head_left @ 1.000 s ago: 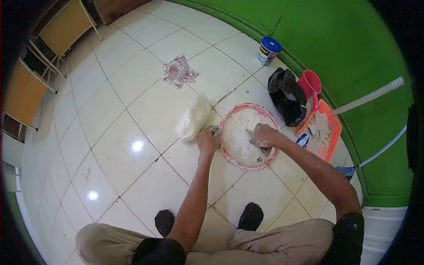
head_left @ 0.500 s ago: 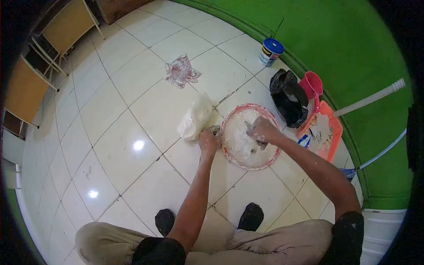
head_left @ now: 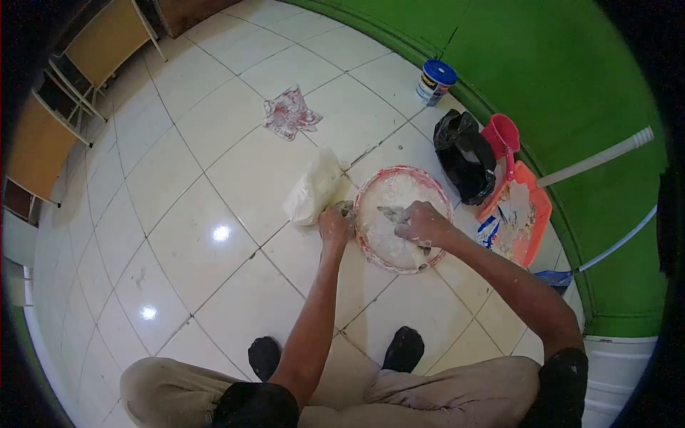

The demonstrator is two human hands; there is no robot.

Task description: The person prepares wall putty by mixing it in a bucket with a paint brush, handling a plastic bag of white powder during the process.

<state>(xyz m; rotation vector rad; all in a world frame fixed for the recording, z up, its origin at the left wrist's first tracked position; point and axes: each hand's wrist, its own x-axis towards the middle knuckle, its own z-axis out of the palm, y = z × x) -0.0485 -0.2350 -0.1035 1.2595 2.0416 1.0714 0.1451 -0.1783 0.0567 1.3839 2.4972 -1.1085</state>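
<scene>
A round bucket with a red, smeared rim [head_left: 364,251] stands on the tiled floor, holding a pale, wet-looking paste [head_left: 385,239]. My left hand [head_left: 335,222] is closed at the bucket's left rim, its fingertips coated in grey-white residue. Just beyond that hand, a white plastic bag [head_left: 312,191] with bulky contents leans near the bucket. Over the paste, my right hand [head_left: 426,225] is wrapped round a small trowel [head_left: 389,213]. Its greyish blade points left into the bucket, while most of the handle is hidden by my fingers.
Right of the bucket are a black plastic bag [head_left: 467,164], a pink dipper [head_left: 502,134] and an orange tray [head_left: 540,214] with residue. A blue-lidded tub [head_left: 436,80] stands by the green wall [head_left: 556,78]. A stained, crumpled plastic sheet [head_left: 291,114] lies farther off.
My right hand has shifted slightly down and turned, so the trowel blade shows more over the paste. The white heap in the bucket looks flatter. My left hand stays at the rim.
</scene>
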